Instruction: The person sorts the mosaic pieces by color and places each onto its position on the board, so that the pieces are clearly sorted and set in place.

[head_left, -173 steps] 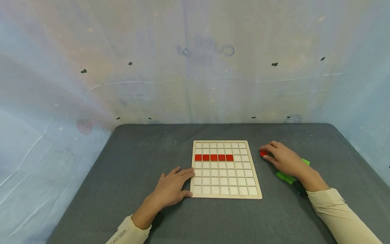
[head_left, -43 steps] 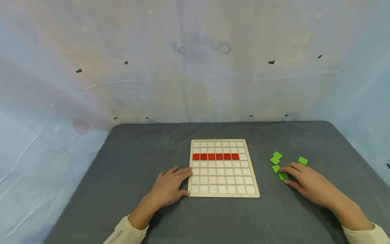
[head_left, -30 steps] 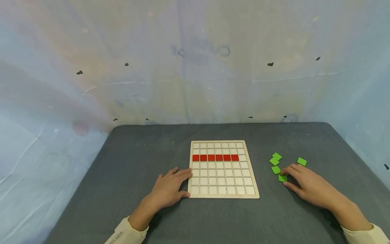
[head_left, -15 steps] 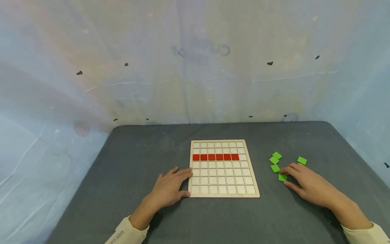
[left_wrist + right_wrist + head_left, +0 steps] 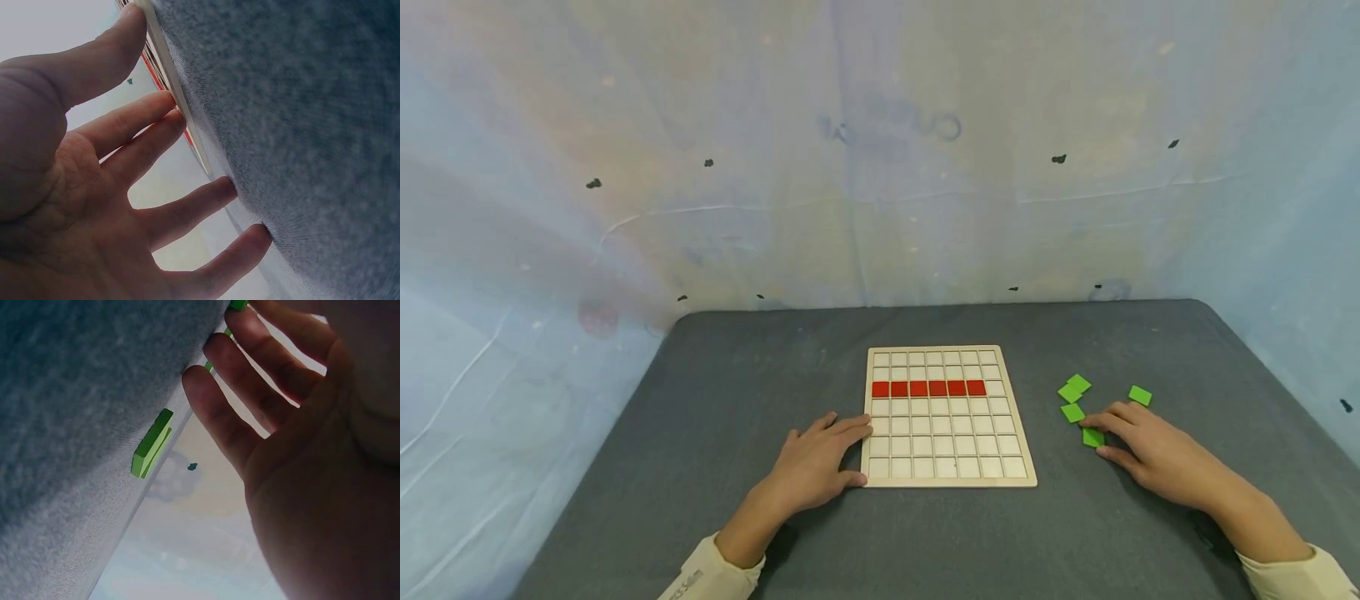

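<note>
A square wooden grid board lies on the dark table, with several red tiles side by side in its third row from the back. My left hand rests at the board's left edge, fingers spread, with fingertips and thumb touching the rim. To the right of the board, my right hand has thumb and index finger at opposite edges of a green tile lying on the table. In the right wrist view, part of a green tile shows at the fingertips; the hand hides the rest.
Near the right hand lie more green tiles: one close by, an overlapping pair behind it, and another beyond the knuckles. The grey cloth-covered table ends at a pale hanging sheet behind and at both sides.
Earlier my right hand held a red tile beside the board; a sixth-place red tile now extends the row. The right hand moved to the green tile, which has shifted slightly nearer me. The left hand stays.
</note>
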Tool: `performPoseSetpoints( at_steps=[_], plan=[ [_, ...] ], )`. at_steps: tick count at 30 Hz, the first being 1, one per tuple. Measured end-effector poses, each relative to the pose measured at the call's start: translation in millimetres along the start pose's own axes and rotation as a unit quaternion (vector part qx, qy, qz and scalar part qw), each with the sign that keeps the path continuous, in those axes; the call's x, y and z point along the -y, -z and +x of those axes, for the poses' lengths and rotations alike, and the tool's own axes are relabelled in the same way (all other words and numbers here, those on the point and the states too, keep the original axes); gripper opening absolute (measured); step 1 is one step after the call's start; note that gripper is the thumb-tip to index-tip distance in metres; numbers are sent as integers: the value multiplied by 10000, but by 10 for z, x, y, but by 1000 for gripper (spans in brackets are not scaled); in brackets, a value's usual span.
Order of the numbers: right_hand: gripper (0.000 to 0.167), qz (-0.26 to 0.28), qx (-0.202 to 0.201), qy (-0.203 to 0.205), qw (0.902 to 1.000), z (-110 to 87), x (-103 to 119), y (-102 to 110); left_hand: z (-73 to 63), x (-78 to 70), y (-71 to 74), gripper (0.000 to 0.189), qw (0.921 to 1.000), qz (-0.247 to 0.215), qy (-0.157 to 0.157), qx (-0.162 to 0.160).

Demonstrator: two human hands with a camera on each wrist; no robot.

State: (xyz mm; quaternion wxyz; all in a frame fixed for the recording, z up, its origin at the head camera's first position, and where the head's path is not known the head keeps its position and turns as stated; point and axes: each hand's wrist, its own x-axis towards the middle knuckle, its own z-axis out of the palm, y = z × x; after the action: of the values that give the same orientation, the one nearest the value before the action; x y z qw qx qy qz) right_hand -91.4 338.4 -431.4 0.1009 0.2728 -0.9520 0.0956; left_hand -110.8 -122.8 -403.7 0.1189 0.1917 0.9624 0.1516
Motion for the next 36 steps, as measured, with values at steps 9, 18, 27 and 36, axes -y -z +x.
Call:
performPoseSetpoints(
  at_steps=[9,18,27,36],
  plan=[
    [43,-55,-195,204,9996,-6,-8,-14,8,4,-6,66,10000,-9,-12,12],
    [42,-73,-181,184,9996,-11,-20,-30,7,25,-30,66,9999,-83,-77,-43],
    [40,59,-150,34,9999,5,11,-12,3,27,-22,65,9999,-106,-117,-57],
    [38,271,-32,-12,9996,69,71,2,-11,22,-17,65,9998,-119,-120,-42]
  ],
)
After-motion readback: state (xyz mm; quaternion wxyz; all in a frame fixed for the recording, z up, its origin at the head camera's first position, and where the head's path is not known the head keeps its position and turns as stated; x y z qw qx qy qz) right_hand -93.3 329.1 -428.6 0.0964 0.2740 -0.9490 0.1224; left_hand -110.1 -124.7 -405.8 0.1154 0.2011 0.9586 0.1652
